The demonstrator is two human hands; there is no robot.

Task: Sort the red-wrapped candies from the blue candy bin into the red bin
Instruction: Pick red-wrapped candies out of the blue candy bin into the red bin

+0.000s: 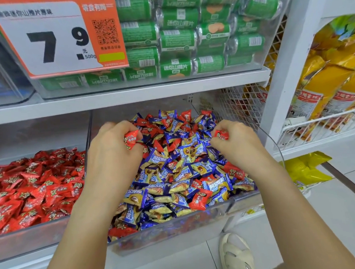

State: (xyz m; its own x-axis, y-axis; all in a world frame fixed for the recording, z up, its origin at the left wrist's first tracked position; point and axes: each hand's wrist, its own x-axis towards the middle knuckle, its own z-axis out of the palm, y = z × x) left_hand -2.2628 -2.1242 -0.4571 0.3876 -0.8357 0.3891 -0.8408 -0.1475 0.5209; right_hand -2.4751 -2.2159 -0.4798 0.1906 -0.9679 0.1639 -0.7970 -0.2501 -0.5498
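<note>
The blue candy bin (179,233) is a clear tub heaped with blue-and-gold wrapped candies and several red-wrapped ones mixed in. My left hand (112,151) hovers over its left side and grips a red-wrapped candy (131,139) in curled fingers. My right hand (239,144) is over the bin's right side and pinches another red-wrapped candy (221,135). A loose red candy (199,201) lies near the bin's front edge. The red bin (32,234) stands to the left, filled with red-wrapped candies.
A shelf board (127,95) hangs just above the bins, carrying a clear bin of green snack rolls (186,37) and an orange price sign (56,35). A white wire rack with yellow bags (327,94) stands to the right. My sandalled foot (236,256) is on the tiled floor.
</note>
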